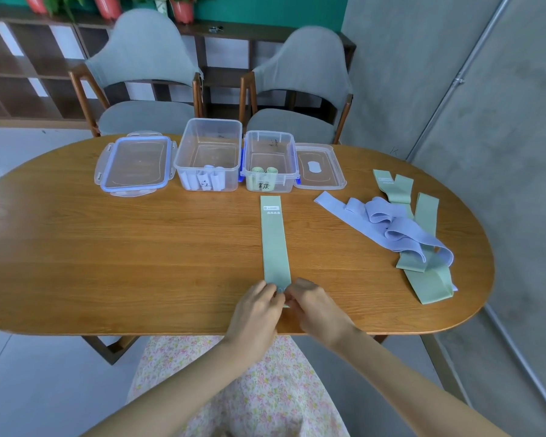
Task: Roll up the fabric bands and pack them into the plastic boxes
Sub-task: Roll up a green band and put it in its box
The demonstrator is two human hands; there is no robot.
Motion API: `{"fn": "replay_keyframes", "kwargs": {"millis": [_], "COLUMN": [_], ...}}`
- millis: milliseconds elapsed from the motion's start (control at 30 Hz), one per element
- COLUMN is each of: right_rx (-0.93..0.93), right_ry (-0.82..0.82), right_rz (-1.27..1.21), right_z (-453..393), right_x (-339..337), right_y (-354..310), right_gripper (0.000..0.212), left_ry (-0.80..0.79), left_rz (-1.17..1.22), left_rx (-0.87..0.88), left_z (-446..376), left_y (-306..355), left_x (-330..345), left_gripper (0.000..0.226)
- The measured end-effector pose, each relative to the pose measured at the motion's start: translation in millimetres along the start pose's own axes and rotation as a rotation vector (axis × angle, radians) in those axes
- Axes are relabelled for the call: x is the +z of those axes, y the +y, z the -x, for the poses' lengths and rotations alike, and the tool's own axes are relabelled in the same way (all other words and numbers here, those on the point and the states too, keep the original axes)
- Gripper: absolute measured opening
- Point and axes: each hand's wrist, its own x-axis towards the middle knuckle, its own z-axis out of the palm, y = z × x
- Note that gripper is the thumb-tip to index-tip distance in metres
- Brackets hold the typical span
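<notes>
both hands are down at the near edge of the wooden table, meeting at the near end of a green band laid flat and straight, running away toward the boxes. the left hand has its fingers curled in on the band's near end, and the right hand pinches the same end from the other side; the fingertips nearly touch, and a tiny bit of rolled fabric peeks out between them. the band's far end, with a small white label, lies just short of the right box.

across the far side, a clear left box holds white rolls standing against its near wall, with a handwritten tag. touching it on the right, the smaller right box holds two green rolls at its near end, also tagged. a blue-rimmed lid lies flat left of the boxes, and a plain clear lid lies just right of them.

off to the right, well apart from the hands, sits a loose heap: lavender bands draped over more green bands, one green strip reaching toward the far edge. nothing lies between the hands and the boxes but the stretched band itself.

two grey chairs stand behind the table, a shelf beyond them.
</notes>
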Motion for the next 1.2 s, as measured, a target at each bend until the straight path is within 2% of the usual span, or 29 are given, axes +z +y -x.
{"fn": "replay_keyframes", "kwargs": {"millis": [100, 167, 233, 333, 400, 500, 700, 967, 1200], "right_rx": [-0.005, -0.033, -0.090, -0.151, -0.160, -0.153, -0.129, -0.031, -0.053], "right_ry": [0.074, 0.127, 0.161, 0.156, 0.155, 0.161, 0.199, 0.264, 0.261], "right_rz": [0.087, 0.126, 0.118, 0.006, -0.048, -0.053, -0.077, -0.093, -0.010], "right_z": [2.7, 7.2, 12.2, 19.7, 24.2, 23.6, 13.7, 7.4, 12.1], "right_x": [2.4, 0.6, 2.2, 1.5, 0.3, 0.6, 4.0, 10.3, 10.2], "right_y": [-4.0, -9.4, -8.8, -1.4, 3.8, 6.6, 10.2, 10.7, 5.2], "right_gripper": [0.022, 0.033, 0.034, 0.011, 0.006, 0.011, 0.005, 0.006, 0.007], "left_ry": [0.029, 0.037, 0.048, 0.055, 0.058, 0.088, 0.089, 0.118, 0.187], "left_rz": [-0.036, -0.039, -0.003, 0.033, 0.053, 0.069, 0.152, 0.291, 0.450], "left_rx": [0.059, 0.070, 0.055, 0.062, 0.059, 0.010, -0.065, -0.252, -0.399], "left_z": [0.5, 3.5, 7.3, 15.3, 19.0, 16.0, 7.9, 0.6, -7.4], "left_y": [4.1, 4.2, 1.6, -3.0, -4.1, -4.4, -7.5, -7.7, -4.8], "left_x": [1.5, 5.7, 10.8, 16.3, 16.8, 15.9, 16.3, 28.0, 27.5], "left_gripper": [0.030, 0.031, 0.034, 0.038, 0.037, 0.037, 0.040, 0.019, 0.020]}}
